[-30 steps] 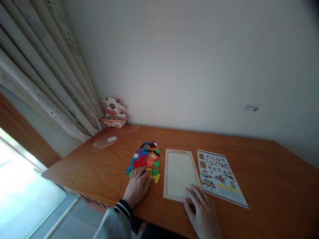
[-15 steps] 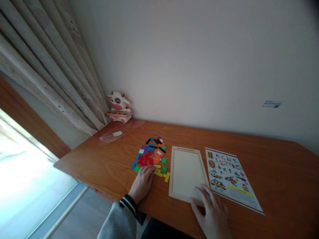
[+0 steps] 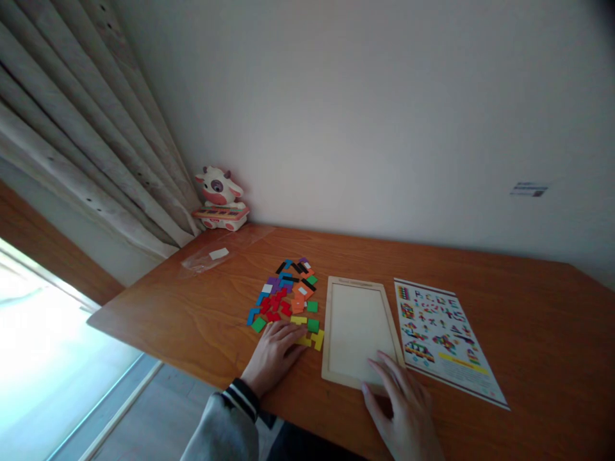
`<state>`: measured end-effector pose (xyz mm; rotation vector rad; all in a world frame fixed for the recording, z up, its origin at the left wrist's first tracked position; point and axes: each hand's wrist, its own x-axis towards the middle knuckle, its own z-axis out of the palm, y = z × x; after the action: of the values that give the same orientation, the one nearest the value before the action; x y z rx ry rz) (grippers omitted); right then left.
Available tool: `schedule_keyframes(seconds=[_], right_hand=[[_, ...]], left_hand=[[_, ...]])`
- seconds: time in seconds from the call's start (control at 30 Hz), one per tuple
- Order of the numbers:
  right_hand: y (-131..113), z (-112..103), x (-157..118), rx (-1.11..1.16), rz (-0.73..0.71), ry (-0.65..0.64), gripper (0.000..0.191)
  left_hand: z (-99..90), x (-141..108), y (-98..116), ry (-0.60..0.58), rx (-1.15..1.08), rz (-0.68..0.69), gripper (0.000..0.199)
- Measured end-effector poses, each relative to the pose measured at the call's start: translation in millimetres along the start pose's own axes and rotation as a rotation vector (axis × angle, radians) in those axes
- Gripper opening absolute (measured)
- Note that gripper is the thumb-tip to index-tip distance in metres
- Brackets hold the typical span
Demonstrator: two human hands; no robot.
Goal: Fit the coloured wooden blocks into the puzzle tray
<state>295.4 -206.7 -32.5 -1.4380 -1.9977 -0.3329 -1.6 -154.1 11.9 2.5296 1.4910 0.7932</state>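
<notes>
My left hand (image 3: 275,353) lies low over the near side of a pile of coloured puzzle pieces, its fingers stretched out and resting on the yellow pieces (image 3: 318,340). What lies under the fingertips is partly hidden. A green square piece (image 3: 313,326) is just beyond them. To the right, an empty-looking wooden tray (image 3: 350,326) lies flat on the table. My right hand (image 3: 403,410) is at the tray's near right corner, fingers apart and holding nothing. Red pieces (image 3: 273,303) and orange pieces (image 3: 298,304) lie farther back in the pile.
A printed pattern sheet (image 3: 444,333) lies right of the tray on the wooden table (image 3: 542,346). At the back left are a clear plastic bag (image 3: 202,260) with a white label and a cow-shaped toy keyboard (image 3: 221,203). A curtain (image 3: 96,128) hangs at the left.
My left hand has slid a little to the right, over more of the yellow pieces. The right hand stays by the tray's corner. The whole view has shifted slightly.
</notes>
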Motion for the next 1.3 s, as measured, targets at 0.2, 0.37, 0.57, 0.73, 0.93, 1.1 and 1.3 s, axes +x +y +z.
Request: schedule_keyframes(seconds=[0.2, 0.37, 0.57, 0.73, 0.93, 1.1, 1.3], right_hand=[[-2, -2, 2, -0.008, 0.005, -0.03, 0.042], [-3, -4, 3, 0.02, 0.029, -0.02, 0.042], [-4, -5, 6, 0.078, 0.024, 0.012, 0.039], [-3, -9, 9, 0.154, -0.029, 0.064, 0.032], [-9, -13, 15, 0.285, -0.136, 0.062, 0.021], [-30, -6, 23, 0.484, -0.064, 0.015, 0.028], [-36, -4, 28, 0.622, 0.091, -0.009, 0.017]], left_hand=[[0.5, 0, -1, 0.014, -0.014, 0.008, 0.03], [1.1, -5, -3, 0.023, -0.038, 0.056, 0.03], [5.9, -8, -2, 0.011, -0.151, 0.079, 0.027], [3.1, -9, -1, 0.034, -0.253, 0.047, 0.025], [5.6, -9, 15, 0.064, -0.397, -0.086, 0.026], [23.6, 0, 52, 0.071, -0.566, -0.127, 0.024], [31.5, 6, 69, 0.044, -0.592, -0.051, 0.018]])
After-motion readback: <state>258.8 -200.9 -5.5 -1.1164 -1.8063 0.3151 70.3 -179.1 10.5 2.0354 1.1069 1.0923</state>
